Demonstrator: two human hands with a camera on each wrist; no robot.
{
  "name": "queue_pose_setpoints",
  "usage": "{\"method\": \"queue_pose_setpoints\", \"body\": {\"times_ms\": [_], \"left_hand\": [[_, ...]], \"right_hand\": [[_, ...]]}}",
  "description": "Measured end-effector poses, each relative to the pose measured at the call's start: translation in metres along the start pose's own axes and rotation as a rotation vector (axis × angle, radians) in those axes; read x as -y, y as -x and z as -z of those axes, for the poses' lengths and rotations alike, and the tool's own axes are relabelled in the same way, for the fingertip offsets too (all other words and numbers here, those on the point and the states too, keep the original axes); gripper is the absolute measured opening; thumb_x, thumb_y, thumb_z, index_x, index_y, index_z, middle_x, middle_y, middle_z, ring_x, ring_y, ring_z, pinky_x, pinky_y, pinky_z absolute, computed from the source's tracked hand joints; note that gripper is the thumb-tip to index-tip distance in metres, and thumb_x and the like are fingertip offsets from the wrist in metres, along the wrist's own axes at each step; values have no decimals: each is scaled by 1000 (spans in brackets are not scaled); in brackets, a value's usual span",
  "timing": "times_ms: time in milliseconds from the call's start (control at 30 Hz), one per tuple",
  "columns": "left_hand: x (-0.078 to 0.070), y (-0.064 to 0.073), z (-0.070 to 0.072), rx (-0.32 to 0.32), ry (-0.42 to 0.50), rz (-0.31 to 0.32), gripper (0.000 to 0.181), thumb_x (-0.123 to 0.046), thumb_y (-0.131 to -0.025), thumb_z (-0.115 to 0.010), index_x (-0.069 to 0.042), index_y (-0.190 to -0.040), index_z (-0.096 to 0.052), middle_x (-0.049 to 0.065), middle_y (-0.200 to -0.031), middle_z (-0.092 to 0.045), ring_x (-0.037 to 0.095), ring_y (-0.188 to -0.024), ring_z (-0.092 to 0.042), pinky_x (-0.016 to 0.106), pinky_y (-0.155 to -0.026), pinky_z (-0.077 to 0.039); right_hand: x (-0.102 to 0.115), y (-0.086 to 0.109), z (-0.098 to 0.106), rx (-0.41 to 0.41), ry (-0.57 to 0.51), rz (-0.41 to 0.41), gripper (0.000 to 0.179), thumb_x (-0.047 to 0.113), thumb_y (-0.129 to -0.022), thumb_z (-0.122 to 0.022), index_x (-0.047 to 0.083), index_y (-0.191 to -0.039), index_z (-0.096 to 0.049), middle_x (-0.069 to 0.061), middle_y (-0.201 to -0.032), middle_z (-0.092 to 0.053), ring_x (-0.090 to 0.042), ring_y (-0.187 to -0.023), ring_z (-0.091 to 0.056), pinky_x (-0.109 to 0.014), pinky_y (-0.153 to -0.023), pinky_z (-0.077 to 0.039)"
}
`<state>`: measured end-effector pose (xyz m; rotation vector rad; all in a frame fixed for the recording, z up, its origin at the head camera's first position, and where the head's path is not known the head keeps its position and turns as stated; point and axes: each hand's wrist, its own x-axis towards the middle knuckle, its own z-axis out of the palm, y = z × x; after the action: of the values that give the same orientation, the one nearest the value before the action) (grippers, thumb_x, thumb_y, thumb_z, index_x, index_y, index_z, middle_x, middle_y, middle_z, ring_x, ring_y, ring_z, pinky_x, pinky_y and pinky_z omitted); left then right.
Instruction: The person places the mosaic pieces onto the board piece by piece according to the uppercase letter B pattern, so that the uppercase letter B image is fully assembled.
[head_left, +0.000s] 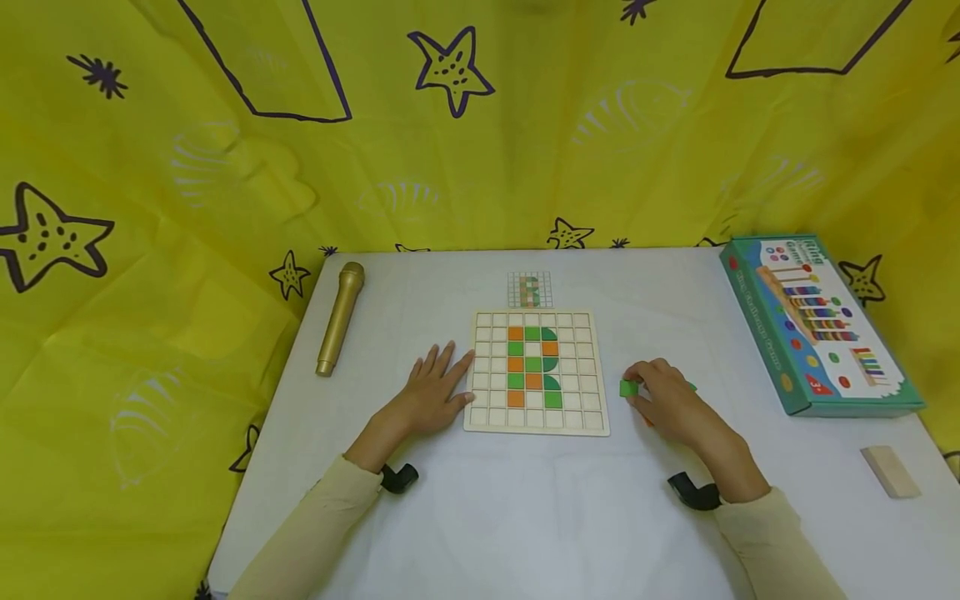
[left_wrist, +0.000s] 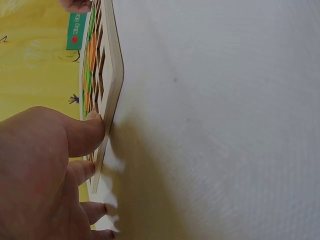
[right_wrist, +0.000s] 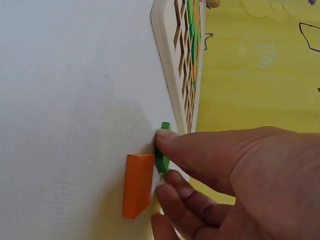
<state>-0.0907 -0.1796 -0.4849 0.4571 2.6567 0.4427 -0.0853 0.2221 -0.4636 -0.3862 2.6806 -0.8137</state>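
Note:
A square wooden grid board (head_left: 485, 421) lies on the table, with orange, green and dark-green tiles (head_left: 532, 365) forming a letter R in its cells. My left hand (head_left: 432, 398) rests at the board's left edge, fingers spread, its thumb (left_wrist: 87, 135) touching the rim in the left wrist view. Right of the board, my right hand (head_left: 670, 402) pinches a small green tile (head_left: 628, 388) between thumb and fingers. An orange block (right_wrist: 137, 185) sits on the table close beside those fingers. Another green piece (head_left: 692, 386) shows partly behind the right hand.
A small pattern card (head_left: 529, 289) with the same R lies just beyond the board. A gold microphone (head_left: 341, 318) lies at the left. At the right are a green game box (head_left: 821, 325) and a pale wooden block (head_left: 890, 472). A yellow curtain (head_left: 510, 167) hangs behind the table.

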Motion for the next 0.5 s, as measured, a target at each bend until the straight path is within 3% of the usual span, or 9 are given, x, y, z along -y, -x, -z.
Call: {"method": "queue_pose_setpoints", "body": {"times_ms": [500], "left_hand": [[2, -1, -2, -6, -5, -4, 72, -51, -111, -42, -24, -172, -14, 16, -178, 0, 43, -163, 5, 64, -129, -4]], "right_hand": [[-7, -6, -6, -38, -69, 6, 28, 5, -102, -67, -5, -128, -60, -25, -126, -55, -42, -117, -57, -57, -97, -51]]}}
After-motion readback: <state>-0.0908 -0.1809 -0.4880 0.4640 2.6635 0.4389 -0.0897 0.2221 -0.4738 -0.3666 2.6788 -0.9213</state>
